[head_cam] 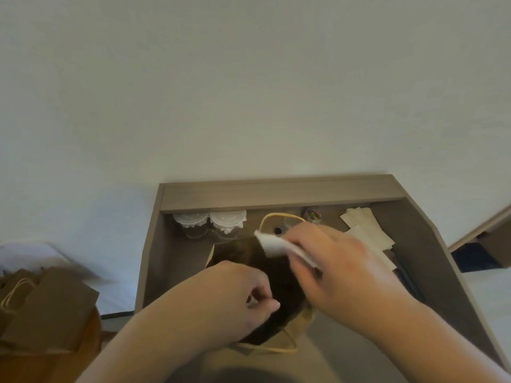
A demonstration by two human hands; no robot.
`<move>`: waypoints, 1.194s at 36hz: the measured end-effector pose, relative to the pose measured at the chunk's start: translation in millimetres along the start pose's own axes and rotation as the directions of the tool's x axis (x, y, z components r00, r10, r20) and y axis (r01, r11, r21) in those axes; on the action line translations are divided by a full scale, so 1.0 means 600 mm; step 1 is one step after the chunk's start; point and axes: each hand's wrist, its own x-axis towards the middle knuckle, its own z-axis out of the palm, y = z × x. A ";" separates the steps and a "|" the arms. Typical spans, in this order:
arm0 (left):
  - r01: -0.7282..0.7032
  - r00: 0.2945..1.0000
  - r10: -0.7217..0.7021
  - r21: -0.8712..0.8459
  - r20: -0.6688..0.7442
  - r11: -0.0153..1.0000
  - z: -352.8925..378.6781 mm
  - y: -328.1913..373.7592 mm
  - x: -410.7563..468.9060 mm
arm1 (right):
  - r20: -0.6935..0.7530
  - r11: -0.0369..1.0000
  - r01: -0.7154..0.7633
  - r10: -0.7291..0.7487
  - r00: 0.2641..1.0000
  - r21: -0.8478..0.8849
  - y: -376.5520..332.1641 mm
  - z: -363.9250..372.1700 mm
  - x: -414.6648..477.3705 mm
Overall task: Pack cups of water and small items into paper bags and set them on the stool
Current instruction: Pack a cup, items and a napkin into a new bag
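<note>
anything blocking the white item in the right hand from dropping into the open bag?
Nothing visible. The right hand holds the white item over the open mouth of the paper bag. The left hand pinches the bag's near-left rim, and the opening under the item is uncovered.

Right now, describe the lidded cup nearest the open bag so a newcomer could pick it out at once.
On the grey desk, look under the back ledge at the far left corner, where two clear cups with translucent lids stand side by side. Yours is the right cup, the one beside the open paper bag, not the left cup.
</note>
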 end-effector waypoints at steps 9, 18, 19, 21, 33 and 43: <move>-0.072 0.993 0.072 -0.003 0.095 0.997 0.003 0.011 -0.007 | 0.503 0.991 0.001 0.066 0.862 -0.131 -0.001 0.025 0.009; -0.104 0.993 0.100 -0.055 -0.069 0.993 0.006 0.006 -0.014 | 0.448 0.941 -0.284 0.338 0.827 -0.186 0.002 0.069 0.038; -0.104 0.991 0.099 -0.058 -0.092 0.993 0.004 0.005 -0.016 | 0.409 0.934 -0.305 0.356 0.840 -0.186 0.002 0.070 0.040; -0.097 0.986 0.088 -0.061 -0.141 0.993 0.000 0.004 -0.021 | 0.314 0.917 -0.337 0.390 0.866 -0.212 0.002 0.067 0.040; -0.134 0.944 0.095 -0.104 -0.315 0.986 -0.003 -0.001 -0.038 | 0.349 0.939 -0.286 0.338 0.874 -0.193 -0.007 0.065 0.016; 0.008 0.871 -0.157 -0.305 -0.465 0.952 0.010 -0.097 -0.121 | 0.012 0.868 -0.305 0.326 0.945 0.393 0.064 -0.035 -0.091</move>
